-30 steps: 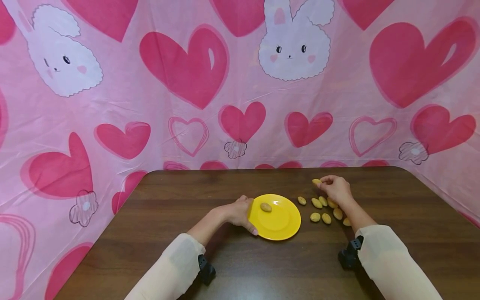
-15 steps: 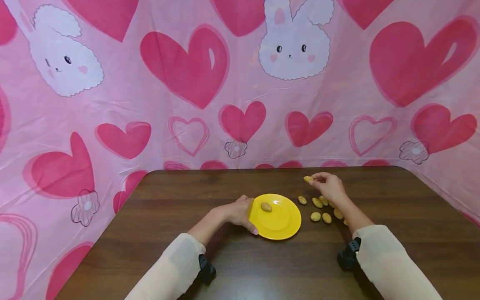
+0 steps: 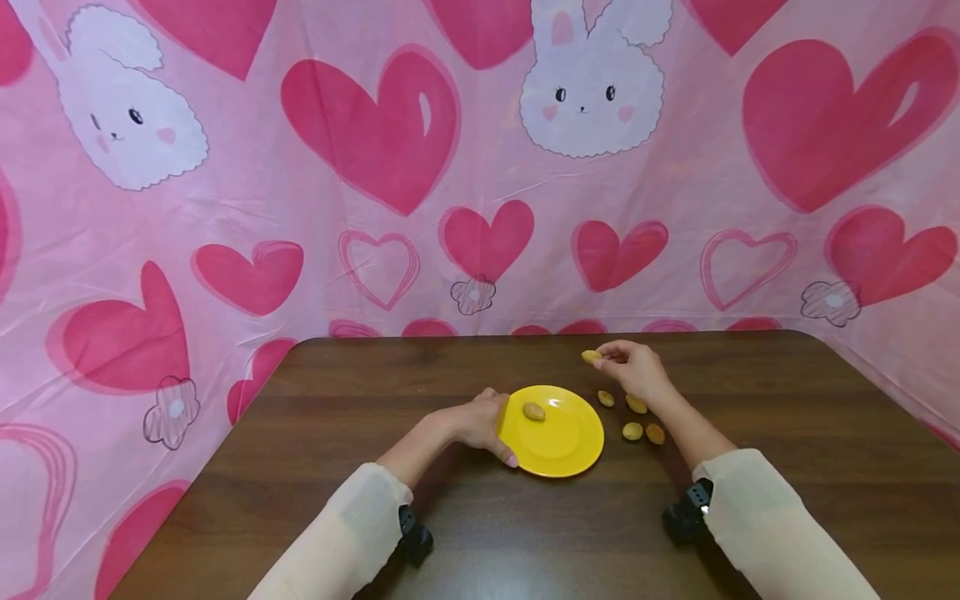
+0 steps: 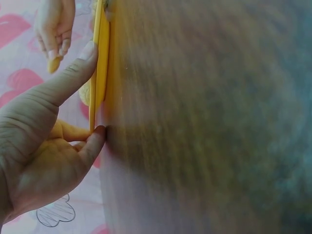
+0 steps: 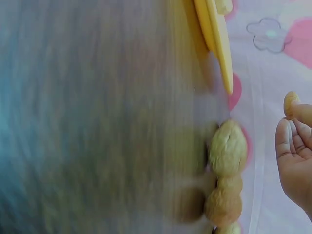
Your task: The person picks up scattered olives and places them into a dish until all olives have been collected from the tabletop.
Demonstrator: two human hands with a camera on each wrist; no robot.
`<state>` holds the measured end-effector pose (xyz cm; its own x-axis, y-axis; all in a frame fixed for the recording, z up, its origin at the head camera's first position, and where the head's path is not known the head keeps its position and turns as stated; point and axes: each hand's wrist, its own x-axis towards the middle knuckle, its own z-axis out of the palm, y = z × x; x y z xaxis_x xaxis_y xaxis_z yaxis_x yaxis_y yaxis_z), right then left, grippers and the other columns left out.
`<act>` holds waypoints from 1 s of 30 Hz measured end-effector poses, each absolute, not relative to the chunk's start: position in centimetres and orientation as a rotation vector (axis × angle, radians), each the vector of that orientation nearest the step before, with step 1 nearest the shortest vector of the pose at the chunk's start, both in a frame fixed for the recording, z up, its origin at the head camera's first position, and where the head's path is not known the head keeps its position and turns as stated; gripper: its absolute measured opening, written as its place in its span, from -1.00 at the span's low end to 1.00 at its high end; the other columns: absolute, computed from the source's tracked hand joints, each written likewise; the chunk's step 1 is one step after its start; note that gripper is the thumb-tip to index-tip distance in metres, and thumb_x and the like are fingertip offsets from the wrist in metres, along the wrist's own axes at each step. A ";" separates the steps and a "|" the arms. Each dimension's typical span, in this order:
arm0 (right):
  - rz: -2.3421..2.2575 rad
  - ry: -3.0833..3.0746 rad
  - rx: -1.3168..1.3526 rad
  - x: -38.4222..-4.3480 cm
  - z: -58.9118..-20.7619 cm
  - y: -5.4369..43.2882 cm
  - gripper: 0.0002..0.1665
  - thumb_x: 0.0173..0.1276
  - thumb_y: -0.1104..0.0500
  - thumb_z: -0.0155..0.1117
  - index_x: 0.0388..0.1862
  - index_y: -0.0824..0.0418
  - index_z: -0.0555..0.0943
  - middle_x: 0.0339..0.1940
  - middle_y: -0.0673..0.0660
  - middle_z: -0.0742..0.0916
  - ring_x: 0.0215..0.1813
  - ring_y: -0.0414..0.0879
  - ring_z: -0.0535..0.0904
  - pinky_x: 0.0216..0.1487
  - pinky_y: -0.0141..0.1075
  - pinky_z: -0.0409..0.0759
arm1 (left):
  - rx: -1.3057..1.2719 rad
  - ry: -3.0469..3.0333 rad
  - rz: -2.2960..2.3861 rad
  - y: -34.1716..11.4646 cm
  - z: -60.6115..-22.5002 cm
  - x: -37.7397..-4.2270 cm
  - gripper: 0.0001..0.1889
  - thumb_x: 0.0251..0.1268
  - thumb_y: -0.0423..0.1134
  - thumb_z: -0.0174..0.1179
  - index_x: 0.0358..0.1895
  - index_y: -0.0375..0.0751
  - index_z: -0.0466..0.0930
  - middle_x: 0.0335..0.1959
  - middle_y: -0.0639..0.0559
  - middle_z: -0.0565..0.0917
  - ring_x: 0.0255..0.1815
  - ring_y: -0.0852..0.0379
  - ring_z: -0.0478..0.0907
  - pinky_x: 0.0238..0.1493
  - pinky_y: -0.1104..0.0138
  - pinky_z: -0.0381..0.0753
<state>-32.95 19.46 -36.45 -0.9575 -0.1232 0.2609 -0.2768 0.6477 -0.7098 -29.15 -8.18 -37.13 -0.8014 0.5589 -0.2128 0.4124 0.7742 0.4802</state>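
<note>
The right hand (image 3: 633,367) pinches a piece (image 3: 591,357) above the surface (image 3: 525,533), towards its far edge; the left hand (image 3: 476,423) grips the plate (image 3: 562,446) by its left edge. Best hold the plate flat and the pinch firm, since the rounded piece could slip.

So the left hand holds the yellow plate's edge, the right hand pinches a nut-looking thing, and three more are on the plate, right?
Not quite: the head view shows only one nut-looking thing on the yellow plate, not three. The left hand holds the plate's edge, and the right hand pinches another nut-looking thing.
</note>
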 end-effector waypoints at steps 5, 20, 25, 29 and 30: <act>1.240 -2.690 0.378 -32.7 -36.3 18.1 -0.71 0.27 0.19 0.27 -0.11 0.36 0.58 -0.26 0.21 0.67 -0.22 0.05 0.54 -0.20 -0.21 0.52 | 0.746 2.625 0.587 -8.2 -37.1 -29.1 -0.07 -0.21 0.07 0.46 0.25 -0.30 0.23 -0.08 0.01 0.31 -0.06 0.11 0.27 0.10 0.27 0.36; 1.260 -2.791 0.496 -31.8 -36.4 14.9 -0.78 0.25 0.25 0.27 -0.15 0.33 0.60 -0.34 0.11 0.64 -0.29 -0.04 0.51 -0.28 -0.29 0.54 | 0.730 2.627 0.584 -8.2 -37.3 -29.4 -0.04 -0.22 0.09 0.46 0.27 -0.28 0.22 -0.06 0.02 0.32 -0.04 0.12 0.27 0.11 0.27 0.35; 1.243 -2.841 0.527 -31.8 -36.7 14.4 -0.82 0.23 0.27 0.29 -0.20 0.31 0.61 -0.40 0.07 0.62 -0.34 -0.08 0.49 -0.31 -0.32 0.52 | 0.742 2.630 0.581 -8.3 -37.5 -29.4 -0.04 -0.22 0.10 0.46 0.27 -0.28 0.22 -0.06 0.03 0.32 -0.05 0.13 0.27 0.11 0.29 0.35; 1.192 -2.864 0.563 -31.9 -36.9 14.2 -0.86 0.21 0.29 0.30 -0.24 0.31 0.62 -0.44 0.05 0.62 -0.36 -0.09 0.48 -0.29 -0.32 0.52 | 0.770 2.631 0.582 -8.2 -37.5 -29.5 -0.06 -0.22 0.09 0.46 0.26 -0.29 0.23 -0.07 0.03 0.33 -0.04 0.13 0.27 0.09 0.30 0.34; 1.181 -2.873 0.567 -31.9 -36.9 14.2 -0.86 0.21 0.29 0.30 -0.25 0.31 0.62 -0.44 0.05 0.62 -0.36 -0.10 0.48 -0.28 -0.32 0.52 | 0.770 2.632 0.579 -8.2 -37.5 -29.5 -0.06 -0.21 0.10 0.46 0.26 -0.29 0.23 -0.07 0.03 0.33 -0.04 0.13 0.26 0.10 0.31 0.34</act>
